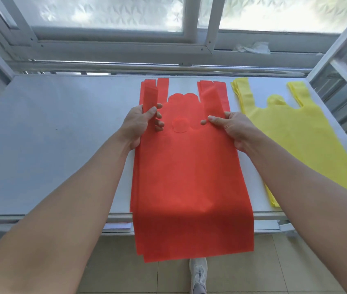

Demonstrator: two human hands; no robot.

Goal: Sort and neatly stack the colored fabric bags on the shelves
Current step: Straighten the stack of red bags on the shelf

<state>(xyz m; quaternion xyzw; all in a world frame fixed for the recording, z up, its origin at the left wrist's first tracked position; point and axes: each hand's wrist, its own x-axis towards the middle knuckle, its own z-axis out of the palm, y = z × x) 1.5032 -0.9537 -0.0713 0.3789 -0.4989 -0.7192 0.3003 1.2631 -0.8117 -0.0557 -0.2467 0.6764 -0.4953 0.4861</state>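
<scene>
Red bags (189,177): the stack lies lengthwise on the white shelf (51,134), handles pointing away from you. Its bottom end hangs off the front edge, over the tiled floor (274,262) and your grey shoe (198,274). Bag edges at the hanging end are slightly staggered, not flush.

Both your forearms reach in, one on each side of the stack.

Your left hand (138,126) is clenched on the left handle strip, thumb in front and fingers curled behind. The strip stands folded up off the stack.

Your right hand (232,128) grasps the stack's right edge just below the right handle, thumb on top. The fingers go under the fabric, with only one tip showing.

The round cut-out flaps sit between your hands. The handle ends stop short of the shelf's back edge.

Yellow bags (295,134): a second stack flat on the same shelf, just to the right of the red one, not touching it. Same orientation, skewed a bit clockwise.

Behind the shelf there's a frosted window (104,13), with crumpled clear plastic (253,47) on the sill.
</scene>
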